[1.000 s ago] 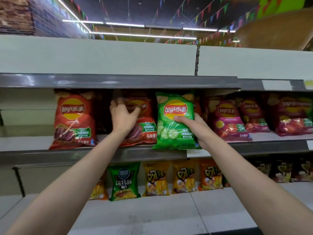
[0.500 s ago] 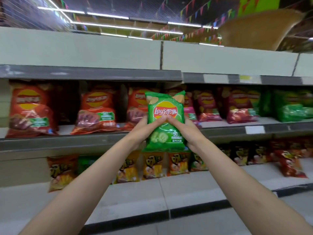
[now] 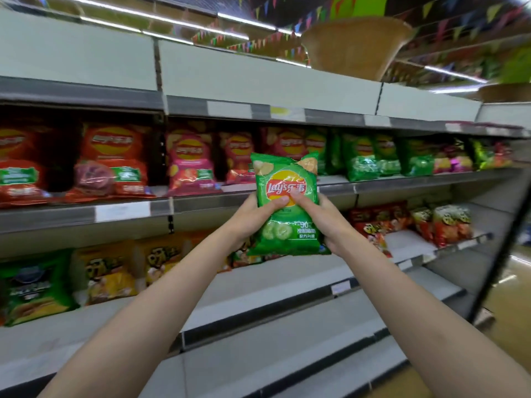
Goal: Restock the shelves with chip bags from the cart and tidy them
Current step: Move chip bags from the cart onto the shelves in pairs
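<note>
A green Lay's chip bag [image 3: 287,225] is held upright in front of the shelves, off the shelf. My left hand [image 3: 253,216] grips its left side with the thumb on the front. My right hand [image 3: 324,216] grips its right side, thumb on the logo. Behind it, the upper shelf [image 3: 126,211] holds red bags [image 3: 113,162] at the left, pink-red bags [image 3: 191,163] in the middle and green bags [image 3: 365,160] at the right. The cart is out of view.
The lower shelf [image 3: 275,274] carries a green bag [image 3: 31,288] and yellow bags [image 3: 112,274] at the left and red-orange bags [image 3: 442,222] at the right. A woven basket [image 3: 353,44] sits on top of the unit. The bottom shelves show bare board.
The green bag came off the upper shelf among the red bags. My left hand left a red bag and joined my right on the green one. The view has swung right along the shelves.
</note>
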A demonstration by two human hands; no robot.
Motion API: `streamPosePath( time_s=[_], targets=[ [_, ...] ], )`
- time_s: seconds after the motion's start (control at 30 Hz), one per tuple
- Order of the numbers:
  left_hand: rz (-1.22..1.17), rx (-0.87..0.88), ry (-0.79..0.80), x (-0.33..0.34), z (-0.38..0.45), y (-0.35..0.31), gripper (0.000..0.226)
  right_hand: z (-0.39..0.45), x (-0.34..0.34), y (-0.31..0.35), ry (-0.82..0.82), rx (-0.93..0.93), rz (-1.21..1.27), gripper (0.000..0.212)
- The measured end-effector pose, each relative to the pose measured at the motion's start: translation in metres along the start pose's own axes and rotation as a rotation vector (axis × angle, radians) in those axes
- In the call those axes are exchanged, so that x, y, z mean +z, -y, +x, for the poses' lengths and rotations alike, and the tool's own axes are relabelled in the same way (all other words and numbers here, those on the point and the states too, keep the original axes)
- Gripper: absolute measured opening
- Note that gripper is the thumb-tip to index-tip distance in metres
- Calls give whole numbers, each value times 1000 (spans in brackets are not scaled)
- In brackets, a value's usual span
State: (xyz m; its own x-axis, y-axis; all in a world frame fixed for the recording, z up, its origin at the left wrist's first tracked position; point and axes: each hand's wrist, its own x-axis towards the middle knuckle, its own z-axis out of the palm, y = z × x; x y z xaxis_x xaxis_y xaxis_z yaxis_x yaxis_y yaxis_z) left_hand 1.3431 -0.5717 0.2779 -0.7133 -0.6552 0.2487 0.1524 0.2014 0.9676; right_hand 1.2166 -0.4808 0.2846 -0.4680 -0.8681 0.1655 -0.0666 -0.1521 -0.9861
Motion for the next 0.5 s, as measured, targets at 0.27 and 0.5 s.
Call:
streamPosePath(
  time_s=[0.27, 0.5],
  targets=[
    [39, -27, 50, 71, 60, 9, 26, 13, -86, -8, -108, 29, -50, 61],
    [60, -12, -9, 107, 151, 28, 83, 72, -148, -11, -146, -3, -175, 60]
  ],
)
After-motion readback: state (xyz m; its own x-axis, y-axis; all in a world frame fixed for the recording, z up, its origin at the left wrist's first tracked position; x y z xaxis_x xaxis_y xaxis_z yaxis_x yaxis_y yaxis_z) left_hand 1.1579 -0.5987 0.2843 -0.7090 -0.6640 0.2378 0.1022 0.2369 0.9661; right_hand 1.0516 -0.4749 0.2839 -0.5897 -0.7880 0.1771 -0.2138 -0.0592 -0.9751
